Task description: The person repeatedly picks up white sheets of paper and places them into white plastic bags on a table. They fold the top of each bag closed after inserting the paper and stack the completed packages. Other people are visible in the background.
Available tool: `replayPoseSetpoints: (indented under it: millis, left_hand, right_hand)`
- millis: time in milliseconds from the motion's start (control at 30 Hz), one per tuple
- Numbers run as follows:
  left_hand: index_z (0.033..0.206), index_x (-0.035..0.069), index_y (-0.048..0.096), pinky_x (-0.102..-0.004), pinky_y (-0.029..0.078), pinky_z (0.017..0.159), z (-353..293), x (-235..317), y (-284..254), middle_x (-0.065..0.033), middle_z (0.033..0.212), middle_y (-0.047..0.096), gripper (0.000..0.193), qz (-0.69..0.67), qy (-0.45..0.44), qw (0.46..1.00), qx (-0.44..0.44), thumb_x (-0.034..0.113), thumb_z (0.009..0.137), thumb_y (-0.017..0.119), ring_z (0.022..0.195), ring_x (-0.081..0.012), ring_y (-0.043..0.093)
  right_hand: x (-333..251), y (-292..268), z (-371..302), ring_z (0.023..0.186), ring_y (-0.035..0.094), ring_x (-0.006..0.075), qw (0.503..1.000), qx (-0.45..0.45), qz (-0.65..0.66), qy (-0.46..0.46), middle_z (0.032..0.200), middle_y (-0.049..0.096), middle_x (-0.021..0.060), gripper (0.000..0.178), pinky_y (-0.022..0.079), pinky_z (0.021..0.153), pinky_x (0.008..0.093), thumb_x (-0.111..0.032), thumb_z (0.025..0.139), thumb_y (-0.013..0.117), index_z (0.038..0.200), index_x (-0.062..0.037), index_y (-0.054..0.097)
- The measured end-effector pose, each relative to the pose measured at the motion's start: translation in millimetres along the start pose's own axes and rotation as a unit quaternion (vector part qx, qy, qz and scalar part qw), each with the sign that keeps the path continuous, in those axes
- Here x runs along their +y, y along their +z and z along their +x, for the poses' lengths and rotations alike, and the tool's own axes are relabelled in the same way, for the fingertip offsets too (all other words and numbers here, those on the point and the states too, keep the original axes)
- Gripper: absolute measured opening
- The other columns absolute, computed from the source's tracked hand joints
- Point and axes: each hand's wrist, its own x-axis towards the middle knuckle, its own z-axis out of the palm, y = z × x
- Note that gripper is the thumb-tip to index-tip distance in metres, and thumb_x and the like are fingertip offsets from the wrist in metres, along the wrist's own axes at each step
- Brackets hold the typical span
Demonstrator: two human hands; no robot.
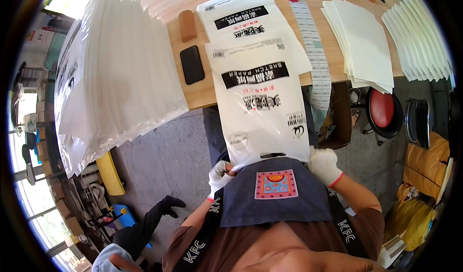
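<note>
Wooden table bears a black phone; right of it hangs a printed plastic bag. Left hand and right hand, both gloved, are closed, pinching the bag's lower corners.

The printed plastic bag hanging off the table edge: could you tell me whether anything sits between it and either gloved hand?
Nothing visible does: the left hand and right hand already grip the printed plastic bag at its lower corners.

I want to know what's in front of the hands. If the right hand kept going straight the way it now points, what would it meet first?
The right hand points up-left at the near edge of the clear printed bag it grips; going on, it would likely push into that bag first. Depth is unclear.
</note>
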Motion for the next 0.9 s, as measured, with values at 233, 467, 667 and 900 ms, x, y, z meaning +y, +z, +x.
replayPoseSetpoints:
  millis: [233, 467, 667, 900]
  left_hand:
    - [0.069, 0.003, 0.059, -0.0279, 0.046, 0.064, 48.7, 24.3, 1.7, -0.0069, 0.076, 0.060, 0.014, 0.190, 0.235, 0.940, -0.158, 0.000, 0.079, 0.069, 0.072, -0.0172, 0.061]
    - [0.085, 0.003, 0.059, -0.0260, 0.047, 0.060, 108.3, 1.9, 7.7, -0.0043, 0.075, 0.061, 0.006, 0.213, 0.133, 0.968, 0.027, 0.003, 0.084, 0.065, 0.066, -0.0103, 0.057]
    - [0.088, 0.004, 0.063, -0.0259, 0.048, 0.058, 96.6, 27.7, 30.7, -0.0073, 0.080, 0.064, 0.004, 0.226, 0.198, 0.954, -0.022, 0.004, 0.085, 0.065, 0.062, -0.0147, 0.062]
    - [0.118, 0.004, 0.059, -0.0254, 0.051, 0.064, 157.7, 74.6, 147.6, -0.0050, 0.083, 0.065, 0.029, 0.164, 0.117, 0.951, -0.233, 0.019, 0.093, 0.061, 0.071, -0.0104, 0.063]
  right_hand:
    - [-3.5, 8.3, 19.0, 0.058, 0.063, 0.0282, 0.998, -0.001, 0.056, -0.037, 0.066, 0.063, 0.0113, 0.026, 0.048, 0.058, 0.0420, -0.032, 0.073, 0.065, 0.068, -0.0070, 0.060]
    - [33.3, -4.4, 69.7, 0.060, 0.063, 0.0315, 0.992, 0.099, 0.064, 0.051, 0.065, 0.063, 0.0135, 0.023, 0.049, 0.058, 0.0437, -0.026, 0.082, 0.052, 0.076, -0.0053, 0.060]
    - [92.2, 14.1, 60.7, 0.080, 0.064, 0.0331, 0.906, 0.278, 0.237, 0.212, 0.082, 0.067, 0.0143, 0.015, 0.049, 0.072, 0.0453, -0.021, 0.084, 0.053, 0.090, -0.0082, 0.059]
    - [147.0, 71.4, 93.5, 0.079, 0.060, 0.0148, 0.799, 0.177, 0.497, 0.289, 0.100, 0.066, 0.0088, 0.055, 0.046, 0.072, 0.0266, -0.005, 0.082, 0.062, 0.134, -0.0058, 0.047]
